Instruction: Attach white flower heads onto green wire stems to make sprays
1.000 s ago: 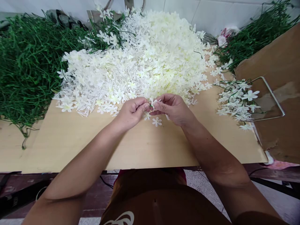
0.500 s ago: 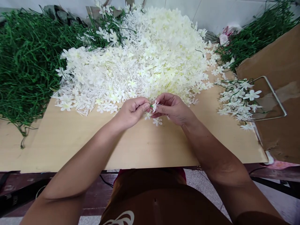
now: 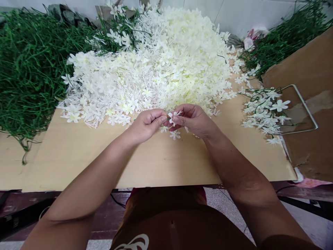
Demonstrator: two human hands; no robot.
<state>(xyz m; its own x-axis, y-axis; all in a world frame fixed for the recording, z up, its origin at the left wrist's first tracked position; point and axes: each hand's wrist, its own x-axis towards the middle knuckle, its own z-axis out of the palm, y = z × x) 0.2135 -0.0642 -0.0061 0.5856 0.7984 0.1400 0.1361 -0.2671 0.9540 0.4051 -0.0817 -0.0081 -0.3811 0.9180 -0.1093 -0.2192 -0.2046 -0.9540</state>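
Note:
My left hand (image 3: 151, 125) and my right hand (image 3: 191, 121) meet over the table at the near edge of a big heap of white artificial flowers (image 3: 145, 74). Between my right thumb and fingers is a small white flower (image 3: 172, 119). The left thumb and fingers pinch a thin green stem, mostly hidden by the fingers, at the flower's base. Just below my hands lies a loose white flower (image 3: 175, 134) on the board.
Tangled green stems (image 3: 31, 69) pile up at the left, with more green stems (image 3: 286, 41) at the back right. A bunch of stemmed white flowers (image 3: 265, 109) lies by a bent metal wire frame (image 3: 304, 104) and a cardboard sheet (image 3: 309, 139). The wooden board (image 3: 166, 166) ends near my body.
The flower at my right fingertips has turned a little and shows more of its petals. My hands have shifted only slightly and stay close together.

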